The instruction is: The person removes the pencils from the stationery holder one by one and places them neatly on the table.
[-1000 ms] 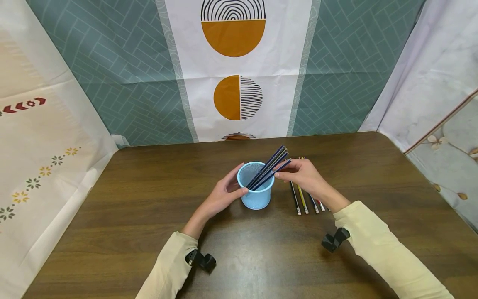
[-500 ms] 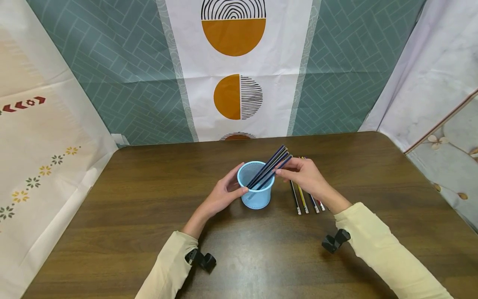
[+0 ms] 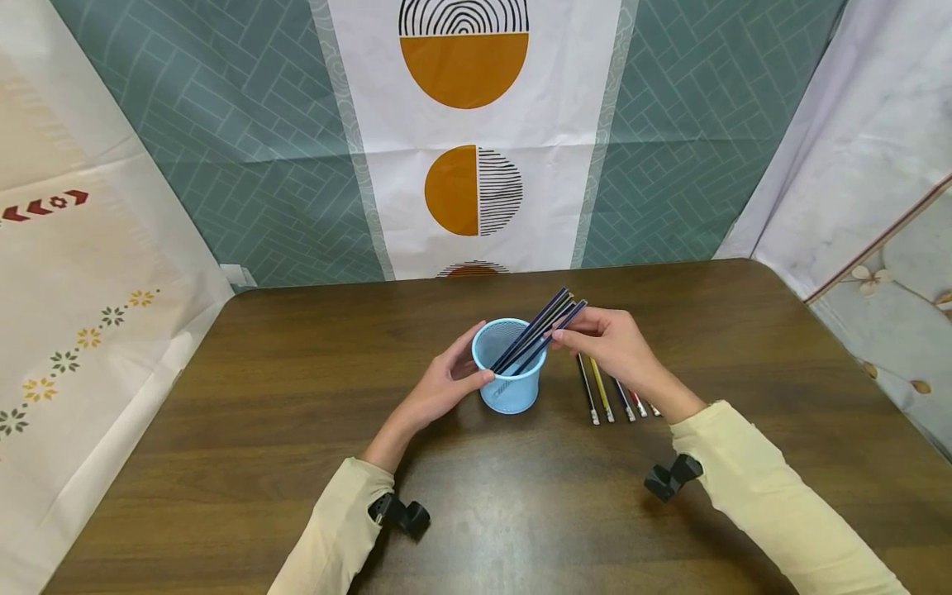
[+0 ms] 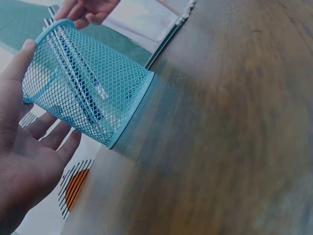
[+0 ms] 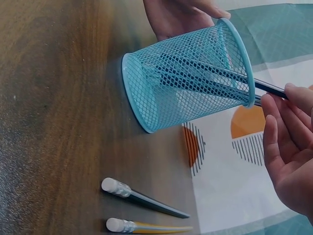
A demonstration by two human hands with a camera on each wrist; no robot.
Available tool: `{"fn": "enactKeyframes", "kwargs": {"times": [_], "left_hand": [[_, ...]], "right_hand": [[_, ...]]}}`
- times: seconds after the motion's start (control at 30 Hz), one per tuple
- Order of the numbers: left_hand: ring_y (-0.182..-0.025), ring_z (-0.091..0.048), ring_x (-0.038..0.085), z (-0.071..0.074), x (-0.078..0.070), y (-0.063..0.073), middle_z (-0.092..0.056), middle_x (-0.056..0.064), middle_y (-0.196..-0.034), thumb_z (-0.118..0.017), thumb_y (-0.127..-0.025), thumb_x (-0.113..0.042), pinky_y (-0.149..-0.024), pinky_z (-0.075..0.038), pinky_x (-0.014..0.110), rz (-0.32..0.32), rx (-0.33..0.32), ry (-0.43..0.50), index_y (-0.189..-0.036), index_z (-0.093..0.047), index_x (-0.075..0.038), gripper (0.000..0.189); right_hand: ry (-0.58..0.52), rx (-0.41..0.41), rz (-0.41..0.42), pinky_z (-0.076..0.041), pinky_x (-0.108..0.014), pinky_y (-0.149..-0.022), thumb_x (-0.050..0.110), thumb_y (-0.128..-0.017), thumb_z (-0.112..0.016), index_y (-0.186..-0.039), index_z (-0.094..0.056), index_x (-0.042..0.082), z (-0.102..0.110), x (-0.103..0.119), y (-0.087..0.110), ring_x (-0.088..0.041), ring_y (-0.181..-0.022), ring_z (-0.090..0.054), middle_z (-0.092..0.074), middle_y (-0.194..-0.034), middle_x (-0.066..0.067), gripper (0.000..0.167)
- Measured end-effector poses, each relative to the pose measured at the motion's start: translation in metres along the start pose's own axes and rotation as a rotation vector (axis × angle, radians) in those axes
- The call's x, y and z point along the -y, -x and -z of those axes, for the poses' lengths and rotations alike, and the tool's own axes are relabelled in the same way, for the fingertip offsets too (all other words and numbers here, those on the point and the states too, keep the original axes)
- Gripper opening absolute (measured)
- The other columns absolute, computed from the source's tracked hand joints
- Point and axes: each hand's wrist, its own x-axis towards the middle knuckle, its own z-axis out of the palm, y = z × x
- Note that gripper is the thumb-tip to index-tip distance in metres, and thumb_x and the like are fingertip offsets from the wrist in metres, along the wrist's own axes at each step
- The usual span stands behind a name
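A light blue mesh pencil cup [image 3: 510,397] stands upright on the table, with several dark pencils [image 3: 537,328] leaning to the right inside it. My left hand [image 3: 440,390] holds the cup from its left side, thumb at the near rim and fingers round the far side. At the cup's right rim, my right hand [image 3: 623,345] pinches one dark blue pencil [image 5: 270,88] between thumb and fingers. That pencil's lower part is inside the cup, visible through the mesh in both wrist views.
To the right of the cup, a black pencil [image 3: 587,388], a yellow pencil [image 3: 602,390] and several others lie in a row, eraser ends toward me, partly hidden under my right hand. The brown wooden table [image 3: 297,430] ends at a patterned cloth backdrop [image 3: 283,149].
My right hand has shifted slightly right and up, tilting the pinched pencil steeper, closer to the other pencils' slant. My left hand and the cup have stayed in place.
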Motion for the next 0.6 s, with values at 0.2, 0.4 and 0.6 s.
{"fn": "enactKeyframes", "kwargs": {"times": [0.2,0.4,0.6], "left_hand": [[-0.13,-0.042,0.039,0.0,-0.001,0.0,-0.039,0.025,-0.146,-0.06,-0.092,0.004,-0.105,-0.036,0.05,-0.003,0.002,0.004,-0.15,-0.027,0.002,0.067],[-0.131,-0.041,0.039,0.0,0.0,0.0,-0.038,0.024,-0.147,-0.06,-0.092,0.004,-0.105,-0.036,0.048,-0.005,0.002,0.002,-0.15,-0.026,0.003,0.067],[-0.131,-0.041,0.04,0.0,0.0,0.0,-0.038,0.025,-0.146,-0.06,-0.092,0.005,-0.105,-0.036,0.048,-0.012,0.001,0.003,-0.149,-0.026,0.005,0.067]], "right_hand": [[0.017,-0.03,0.009,-0.056,-0.026,-0.065,0.007,-0.09,-0.069,-0.102,-0.069,-0.008,0.001,0.006,0.001,-0.014,-0.076,-0.067,-0.071,-0.09,-0.018,0.019],[0.06,-0.055,0.039,-0.056,-0.026,-0.067,0.007,-0.09,-0.069,-0.101,-0.068,-0.007,0.002,0.008,0.003,-0.013,-0.073,-0.066,-0.07,-0.094,-0.02,0.018],[0.038,-0.093,0.115,-0.057,-0.028,-0.069,0.001,-0.09,-0.067,-0.1,-0.067,-0.008,0.001,0.013,0.006,-0.015,-0.072,-0.067,-0.069,-0.094,-0.02,0.013]]}}
